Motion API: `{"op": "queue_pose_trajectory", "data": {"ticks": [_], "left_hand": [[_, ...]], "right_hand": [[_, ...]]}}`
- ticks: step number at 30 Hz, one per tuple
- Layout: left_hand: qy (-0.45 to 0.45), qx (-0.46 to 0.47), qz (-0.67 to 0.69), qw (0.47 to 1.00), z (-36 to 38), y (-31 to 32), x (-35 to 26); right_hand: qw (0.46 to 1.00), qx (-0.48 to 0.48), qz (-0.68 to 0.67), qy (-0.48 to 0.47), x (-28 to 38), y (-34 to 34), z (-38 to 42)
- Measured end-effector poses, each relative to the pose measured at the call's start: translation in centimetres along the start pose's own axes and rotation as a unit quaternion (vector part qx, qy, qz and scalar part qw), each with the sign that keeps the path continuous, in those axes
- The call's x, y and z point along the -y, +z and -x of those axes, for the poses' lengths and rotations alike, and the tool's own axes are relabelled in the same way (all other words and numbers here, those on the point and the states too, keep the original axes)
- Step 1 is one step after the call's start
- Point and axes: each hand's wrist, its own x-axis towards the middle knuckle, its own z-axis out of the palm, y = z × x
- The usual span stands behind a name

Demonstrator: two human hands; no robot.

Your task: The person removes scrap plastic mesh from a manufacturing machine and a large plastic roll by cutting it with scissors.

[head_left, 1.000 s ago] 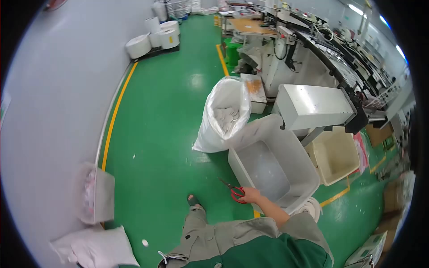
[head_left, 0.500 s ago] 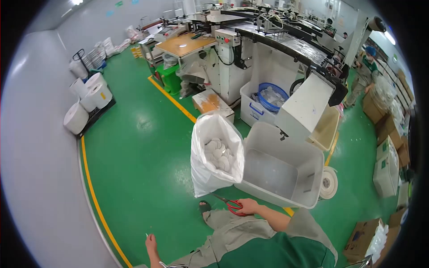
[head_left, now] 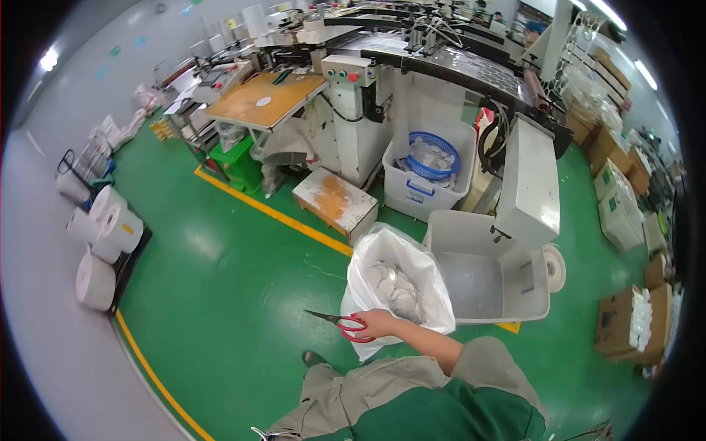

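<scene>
My right hand (head_left: 379, 323) is closed around the red handles of a pair of scissors (head_left: 336, 319). Their dark blades point left over the green floor. Just beyond the hand stands a white sack (head_left: 360, 283), its mouth wide and tilted toward me. Inside it lies a pile of pale round discs (head_left: 396, 288). My right forearm crosses in front of the sack's lower part. Right of the sack is a grey plastic bin (head_left: 526, 303) with its bottom showing. My left hand is out of view.
A low wooden box (head_left: 334, 202) stands behind the sack. Beyond it are a wood-topped table (head_left: 250, 99), a white tub (head_left: 423, 200) holding a blue basket (head_left: 419, 140), and a machine's white housing (head_left: 526, 180). White rolls (head_left: 120, 229) stand left; cardboard boxes (head_left: 618, 323) stand right.
The view has turned and shifted. My right hand has swung the scissors up and left, in front of the sack. My left hand, seen low earlier with something small and white, has left the view.
</scene>
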Motion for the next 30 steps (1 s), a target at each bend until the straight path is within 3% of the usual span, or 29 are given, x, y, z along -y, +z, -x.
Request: {"op": "queue_pose_trajectory", "data": {"ticks": [4,8,11,12,14,15,17,18,19,21,23,25,27,30], "left_hand": [[0.015,-0.007,-0.072,0.997,-9.7,-10.4,-0.7],[0.069,-0.069,-0.099,0.990,-20.5,-22.6,-6.3],[0.169,-0.133,-0.073,0.974,-28.1,-29.4,-14.5],[0.186,-0.142,-0.085,0.968,-29.3,-31.4,-18.7],[0.218,-0.155,-0.093,0.959,-31.0,-33.8,-27.1],[0.246,-0.132,-0.091,0.956,-31.8,-34.5,-31.0],[0.323,-0.083,-0.083,0.939,-33.6,-34.6,-37.5],[0.339,-0.050,-0.069,0.937,-34.2,-34.3,-40.2],[0.350,-0.016,-0.055,0.935,-33.9,-33.9,-42.8],[0.407,0.034,-0.084,0.909,-36.4,-32.7,-45.5],[0.372,0.116,-0.076,0.918,-37.1,-32.2,-48.0],[0.350,0.178,-0.043,0.919,-32.8,-33.8,-53.1],[0.385,0.192,-0.059,0.901,-35.5,-34.2,-55.4],[0.347,0.286,0.027,0.893,-35.5,-36.3,-61.1]], "right_hand": [[0.993,-0.092,-0.015,0.072,1.6,-0.8,-6.3],[0.954,-0.197,-0.158,0.163,0.8,2.2,-11.7],[0.927,-0.197,-0.219,0.230,2.2,2.0,-13.2],[0.876,-0.194,-0.361,0.255,6.0,-1.2,-12.3],[0.853,-0.218,-0.388,0.274,5.6,-2.0,-14.4],[0.852,-0.230,-0.385,0.269,5.9,-3.3,-15.6],[0.790,-0.289,-0.483,0.244,5.3,-5.6,-18.3],[0.765,-0.320,-0.534,0.164,3.0,-5.9,-20.8],[0.794,-0.297,-0.515,0.128,1.8,-8.1,-22.7],[0.801,-0.326,-0.494,0.083,4.1,-15.4,-25.1],[0.866,-0.319,-0.384,0.034,2.4,-20.9,-29.5],[0.856,-0.356,-0.367,-0.079,1.4,-26.3,-34.6],[0.913,-0.369,-0.168,-0.039,2.8,-33.2,-37.3],[0.957,-0.274,-0.065,0.073,7.6,-43.4,-40.5]]}}
